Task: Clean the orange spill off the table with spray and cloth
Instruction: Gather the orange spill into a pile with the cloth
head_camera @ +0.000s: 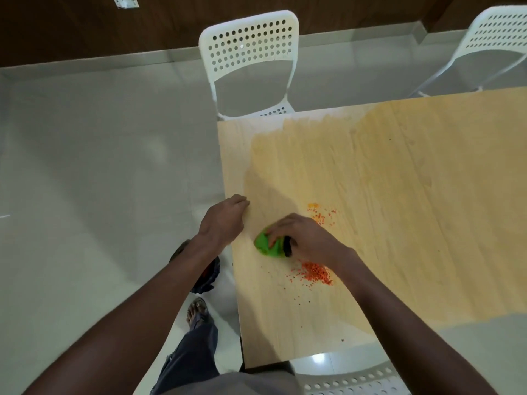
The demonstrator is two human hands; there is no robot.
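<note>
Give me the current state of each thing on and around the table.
green cloth: bunched, gripped by right hand.
left hand: resting on table edge.
orange spill: two scattered patches, uncleaned.
white chair: tucked at far edge.

Hands, cloth and spill sat near the table's left edge.

The table (399,195) filled the right half of the view. The cloth (265,243) lay on it under the right hand (302,238). The left hand (225,220) rested on the table's left edge, at 9 o'clock from the cloth. One patch of the spill (316,273) lay at 5 o'clock from the cloth, another at 1 o'clock. A chair (251,61) stood beyond the table at 12 o'clock, a second chair (490,44) at 2 o'clock.
</note>
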